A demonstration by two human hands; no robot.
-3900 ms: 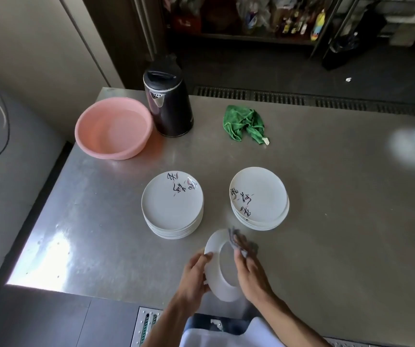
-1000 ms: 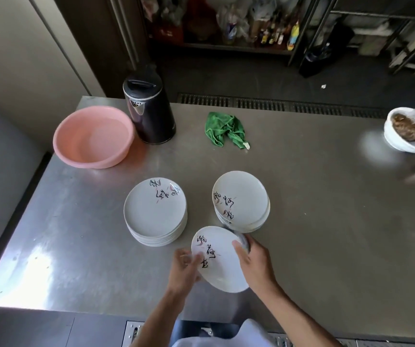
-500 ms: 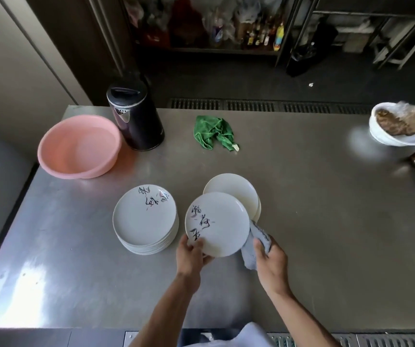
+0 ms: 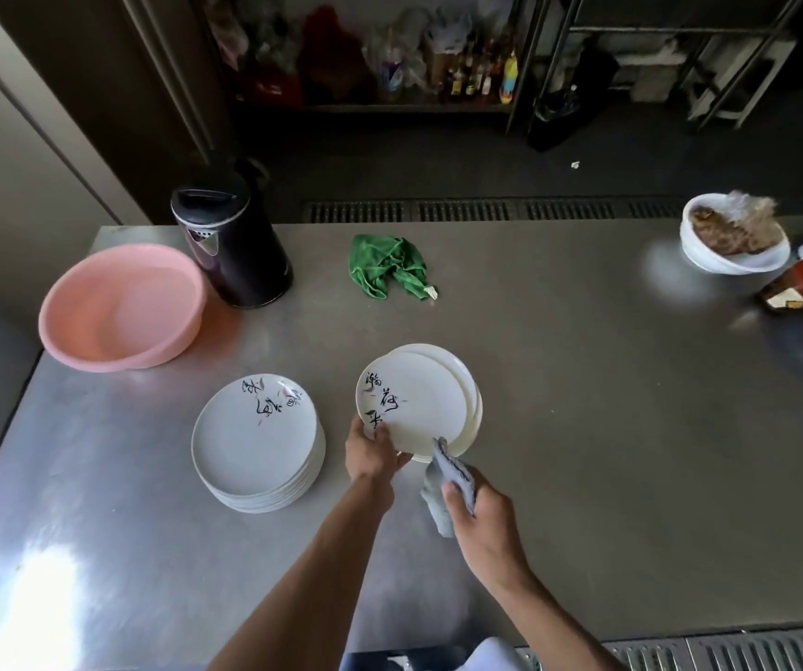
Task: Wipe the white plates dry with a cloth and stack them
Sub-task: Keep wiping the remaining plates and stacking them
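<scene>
— Left hand (image 4: 372,450)?
— Clamped on the near rim of a white plate (image 4: 414,404), thumb on top beside the black calligraphy, fingers underneath.
— And the plate's whereabouts?
— Face up over the right stack of white plates (image 4: 473,387), offset a little to the left of it. Hard to tell whether resting on it or held just above.
— Right hand (image 4: 479,520)?
— Curled round a bunched grey cloth (image 4: 440,496), just beside the plate's near edge, one corner of the cloth poking up against the rim.
— Other stack?
— Left stack of white plates (image 4: 254,443), taller, top plate painted with brushwork, apart from both hands, on the steel surface (image 4: 583,452).
— Farther back?
— Pink basin (image 4: 118,307) at far left, black electric kettle (image 4: 230,249) just beside it, crumpled green cloth (image 4: 389,271) mid-surface, white bowl of food (image 4: 733,247) at far right.
</scene>
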